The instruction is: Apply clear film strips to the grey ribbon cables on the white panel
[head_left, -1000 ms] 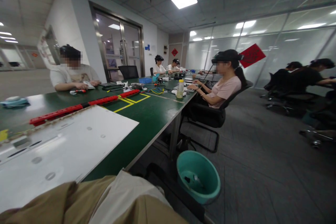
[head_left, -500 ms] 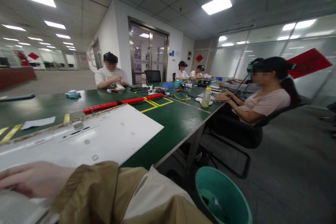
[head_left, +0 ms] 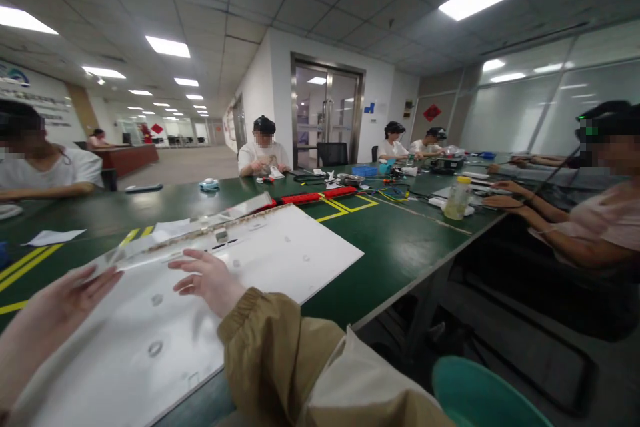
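Head view, from the left: the left hand (head_left: 87, 293) seems to pinch the near edge of a clear plastic piece (head_left: 107, 259), held over the upper side of a white board (head_left: 285, 250) on the table (head_left: 405, 250). Its far end is hard to make out. It looks light, thin and slippery, so an edge grip should suit. Further right, the right hand (head_left: 207, 280) hovers over the board, fingers spread, holding nothing.

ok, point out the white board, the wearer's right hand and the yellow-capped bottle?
White board (head_left: 290, 260), head view: bare surface toward the right corner.
Right hand (head_left: 214, 281), head view: back of the hand.
Bottle (head_left: 457, 201), head view: clear body below the cap.
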Demonstrator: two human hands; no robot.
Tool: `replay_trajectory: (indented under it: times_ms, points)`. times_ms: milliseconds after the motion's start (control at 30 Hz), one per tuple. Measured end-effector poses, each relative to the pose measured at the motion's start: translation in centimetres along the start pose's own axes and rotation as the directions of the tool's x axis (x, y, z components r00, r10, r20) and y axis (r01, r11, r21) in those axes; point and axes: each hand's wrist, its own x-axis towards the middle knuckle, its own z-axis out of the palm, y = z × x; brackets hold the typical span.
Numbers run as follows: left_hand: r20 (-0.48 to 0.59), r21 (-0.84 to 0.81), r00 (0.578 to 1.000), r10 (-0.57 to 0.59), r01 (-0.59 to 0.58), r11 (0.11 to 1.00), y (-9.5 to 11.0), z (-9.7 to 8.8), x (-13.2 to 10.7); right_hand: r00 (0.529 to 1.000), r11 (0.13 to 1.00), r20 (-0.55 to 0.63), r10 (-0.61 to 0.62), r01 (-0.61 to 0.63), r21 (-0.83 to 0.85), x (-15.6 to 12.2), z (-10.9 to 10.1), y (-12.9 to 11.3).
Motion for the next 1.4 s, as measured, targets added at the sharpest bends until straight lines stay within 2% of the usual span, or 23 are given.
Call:
replay_trajectory:
  times_ms: [33, 67, 100, 133, 233, 333, 433, 533, 633, 700, 767, 833, 900, 1000, 1067, 1267, 1400]
  points:
    - [0.091, -0.121, 0.983, -0.162, 0.172, 0.978, -0.2, 0.8, -0.2, 1.000, 0.998, 0.004, 0.008, -0.007, -0.065, 0.2, 0.2, 0.7]
    - [0.180, -0.194, 0.950, -0.255, 0.288, 0.938, -0.3, 1.5, -0.5, 1.000, 0.991, -0.003, 0.003, -0.004, -0.132, 0.4, 0.5, 1.2]
    - [0.272, -0.210, 0.917, -0.293, 0.354, 0.911, -0.3, 2.2, -1.0, 1.000, 0.980, -0.021, -0.013, 0.008, -0.200, 0.5, 0.6, 1.6]
    - [0.373, -0.213, 0.887, -0.272, 0.367, 0.905, -0.2, 2.8, -1.7, 0.998, 0.966, -0.053, -0.042, 0.027, -0.258, 0.6, 0.8, 1.9]
    - [0.493, -0.115, 0.845, -0.206, 0.298, 0.948, 0.7, 3.8, -3.2, 0.979, 0.938, -0.155, -0.132, 0.073, -0.338, 0.7, 0.9, 1.9]
    - [0.515, -0.061, 0.841, -0.166, 0.230, 0.971, 1.6, 4.2, -3.4, 0.964, 0.924, -0.156, -0.213, 0.148, -0.352, 0.9, 0.7, 1.6]
    - [0.535, -0.140, 0.829, -0.164, 0.278, 0.950, 1.7, 4.9, -2.5, 0.941, 0.897, -0.135, -0.312, 0.244, -0.369, 1.7, 0.9, 1.6]
    - [0.505, -0.300, 0.845, -0.173, 0.361, 0.883, 0.6, 5.9, -1.7, 0.890, 0.868, -0.200, -0.409, 0.312, -0.385, 3.0, 1.2, 2.1]
    - [0.485, -0.351, 0.848, -0.215, 0.414, 0.840, -0.9, 6.4, -1.8, 0.851, 0.864, -0.281, -0.445, 0.324, -0.385, 3.9, 1.2, 2.4]
    - [0.486, -0.370, 0.845, -0.225, 0.432, 0.823, -1.5, 6.3, -2.2, 0.840, 0.824, -0.260, -0.477, 0.324, -0.465, 3.9, 0.8, 2.4]
    - [0.500, -0.392, 0.840, -0.212, 0.437, 0.810, -1.7, 6.1, -2.6, 0.823, 0.702, -0.168, -0.542, 0.334, -0.629, 3.6, 0.2, 2.2]
    - [0.495, -0.408, 0.843, -0.209, 0.438, 0.801, -1.5, 6.0, -2.8, 0.811, 0.522, -0.036, -0.584, 0.341, -0.782, 3.0, -0.3, 2.0]
    - [0.470, -0.424, 0.855, -0.221, 0.438, 0.793, -1.2, 5.9, -2.9, 0.802, 0.368, 0.070, -0.593, 0.348, -0.862, 2.4, -0.5, 1.8]
    - [0.433, -0.450, 0.869, -0.240, 0.438, 0.778, -0.7, 5.8, -2.7, 0.803, 0.248, 0.159, -0.574, 0.356, -0.901, 1.6, -0.3, 1.6]
    - [0.405, -0.459, 0.876, -0.260, 0.441, 0.772, -0.6, 5.7, -2.6, 0.802, 0.222, 0.181, -0.570, 0.363, -0.905, 1.3, -0.1, 1.5]
    - [0.328, -0.469, 0.910, -0.253, 0.390, 0.792, -0.7, 5.4, -2.6, 0.795, 0.238, 0.205, -0.571, 0.399, -0.886, 1.1, 0.0, 1.4]
    - [0.368, -0.402, 0.911, -0.188, 0.338, 0.851, -0.7, 5.6, -3.1, 0.804, 0.271, 0.191, -0.563, 0.398, -0.876, 1.2, -0.2, 1.6]
